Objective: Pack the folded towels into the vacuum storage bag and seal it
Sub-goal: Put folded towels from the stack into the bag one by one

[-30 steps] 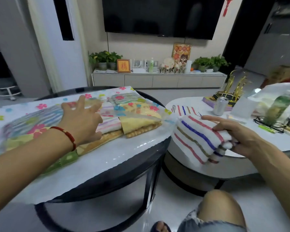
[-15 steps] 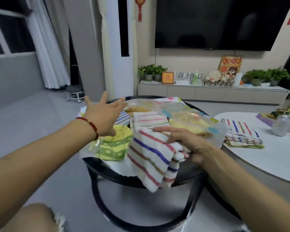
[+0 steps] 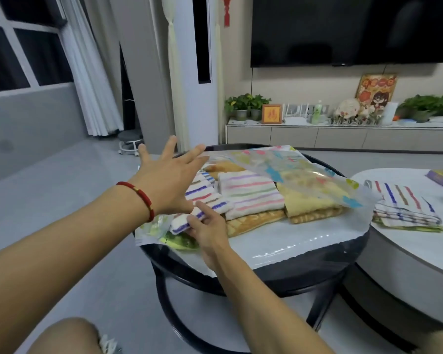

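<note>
While the left hand (image 3: 169,175) hovers with fingers spread wide over the left end of the vacuum storage bag (image 3: 287,169) on the round black table (image 3: 279,274), the right hand (image 3: 206,226) pinches a striped towel (image 3: 202,203) at the bag's near left edge. Right of that towel, more folded towels (image 3: 251,195) lie under the bag's lifted clear flap, and further right another striped stack (image 3: 404,208) sits on the white table (image 3: 420,251).

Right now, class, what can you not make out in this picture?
- Head view: left hand covers the far end of the striped towel.
- Bag seal strip: too blurred to judge.
- Green towel: mostly hidden under the striped towel and right hand.
</note>
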